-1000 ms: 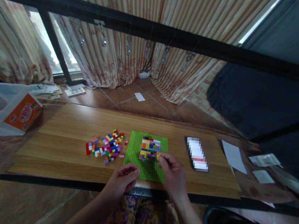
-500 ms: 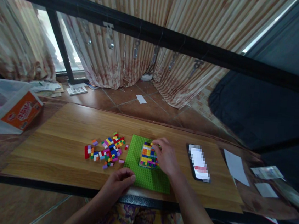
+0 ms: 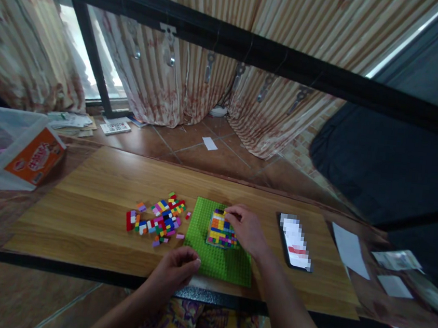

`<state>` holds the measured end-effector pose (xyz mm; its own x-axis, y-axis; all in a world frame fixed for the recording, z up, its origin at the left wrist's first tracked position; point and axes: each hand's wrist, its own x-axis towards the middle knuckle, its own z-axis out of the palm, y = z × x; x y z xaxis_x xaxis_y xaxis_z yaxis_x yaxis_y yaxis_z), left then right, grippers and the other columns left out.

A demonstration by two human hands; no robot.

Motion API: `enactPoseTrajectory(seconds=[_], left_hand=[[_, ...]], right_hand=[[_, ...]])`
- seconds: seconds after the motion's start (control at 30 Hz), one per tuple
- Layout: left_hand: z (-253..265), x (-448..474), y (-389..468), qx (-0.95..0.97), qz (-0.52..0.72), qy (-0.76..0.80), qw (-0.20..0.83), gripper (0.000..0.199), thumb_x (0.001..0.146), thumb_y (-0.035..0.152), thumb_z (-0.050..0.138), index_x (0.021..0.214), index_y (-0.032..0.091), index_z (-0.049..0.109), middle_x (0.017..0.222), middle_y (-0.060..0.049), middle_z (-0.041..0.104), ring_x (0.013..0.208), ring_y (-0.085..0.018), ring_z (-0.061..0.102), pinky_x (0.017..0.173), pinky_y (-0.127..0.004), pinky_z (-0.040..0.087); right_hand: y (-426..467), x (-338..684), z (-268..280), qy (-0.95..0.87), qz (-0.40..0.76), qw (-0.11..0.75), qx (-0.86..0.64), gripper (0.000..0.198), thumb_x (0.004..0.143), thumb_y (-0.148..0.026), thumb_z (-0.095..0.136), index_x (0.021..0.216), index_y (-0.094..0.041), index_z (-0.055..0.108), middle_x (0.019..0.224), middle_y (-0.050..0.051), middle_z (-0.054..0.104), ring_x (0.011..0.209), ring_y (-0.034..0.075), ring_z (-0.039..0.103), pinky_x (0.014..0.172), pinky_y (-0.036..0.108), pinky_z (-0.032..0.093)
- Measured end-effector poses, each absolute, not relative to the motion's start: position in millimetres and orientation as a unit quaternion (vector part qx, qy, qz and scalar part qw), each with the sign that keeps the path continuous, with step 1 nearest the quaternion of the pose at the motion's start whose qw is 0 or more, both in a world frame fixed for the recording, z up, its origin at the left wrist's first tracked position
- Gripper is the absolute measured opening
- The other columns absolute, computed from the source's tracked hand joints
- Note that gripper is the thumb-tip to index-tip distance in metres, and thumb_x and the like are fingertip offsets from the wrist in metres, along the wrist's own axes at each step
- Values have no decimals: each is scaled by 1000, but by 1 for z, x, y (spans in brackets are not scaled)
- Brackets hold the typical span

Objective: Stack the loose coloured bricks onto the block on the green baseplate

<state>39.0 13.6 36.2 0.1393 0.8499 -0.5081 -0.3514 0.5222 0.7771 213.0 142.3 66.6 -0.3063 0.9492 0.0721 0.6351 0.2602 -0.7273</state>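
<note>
A green studded baseplate [image 3: 227,269] lies on the table under a block built of many-coloured toy bricks [image 3: 219,232]. My right hand [image 3: 246,229] reaches over the block's far right corner, its thumb and forefinger closed on a small brick at the top edge; the fingers mostly hide that brick. Beside the baseplate's near left corner, my left hand [image 3: 179,267] rests by the table's front edge with its fingers curled in. Whether it holds anything is hidden. Loose toy bricks [image 3: 161,223] of several colours lie in a heap left of the baseplate.
A phone [image 3: 296,242] lies right of the baseplate, with white paper [image 3: 351,250] farther right. A clear plastic bin [image 3: 2,175] with an orange label stands at the far left. A dark metal bar [image 3: 231,42] crosses above the table, hung with small hooks.
The view has shifted slightly, moving the scene a little to the right. My right hand stays at the block's far edge, where a yellow brick showed at its fingertips before. My left hand keeps its place.
</note>
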Motion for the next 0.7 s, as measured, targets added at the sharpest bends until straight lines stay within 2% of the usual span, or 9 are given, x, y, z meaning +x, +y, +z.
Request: enactPoseTrajectory(seconds=[0.5,0.7], left_hand=[[33,38,14,252,409,515,710,40,59,46,77,72,17,53,48,10,41,38,-2,26,38,-17,17],[27,40,13,273,425,508,698,40,60,48,77,72,17,54,45,11,37,37,-3,24,38,-18,16]], right_hand=[[148,214,66,-759,308,246,-518,17,80,-15,56,80,-19,72,86,5,70,80,17,62,76,29,45],[147,213,67,-761,301,246,-519,17,82,-19,55,81,-20,72,86,4,71,80,17,63,77,28,46]])
